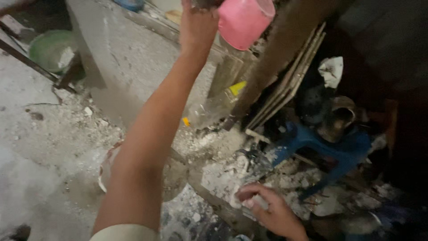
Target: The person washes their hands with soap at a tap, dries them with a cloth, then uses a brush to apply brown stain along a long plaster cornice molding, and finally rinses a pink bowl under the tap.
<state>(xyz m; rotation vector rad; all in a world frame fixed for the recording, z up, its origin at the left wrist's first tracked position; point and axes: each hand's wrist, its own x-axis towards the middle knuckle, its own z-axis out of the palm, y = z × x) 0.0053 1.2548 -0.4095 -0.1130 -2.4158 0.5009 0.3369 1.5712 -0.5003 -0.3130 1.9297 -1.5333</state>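
Presently the left hand (198,24), raised high, grips a pink plastic cup (243,22) by its side, while the right hand (272,212), fingers curled, pinches a pale fragment amid rubble (223,176) beside the blue stool (332,149); judged mid-collection, needing steady cup lowering.

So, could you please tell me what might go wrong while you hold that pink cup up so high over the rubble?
The left hand holds the pink cup at its rim, tilted at arm's length; it could slip, or spill whatever it holds. The right hand rests low on broken pale rubble, where sharp pieces might cut its fingers. The raised arm also hides the round basin beneath it, so it may get knocked.
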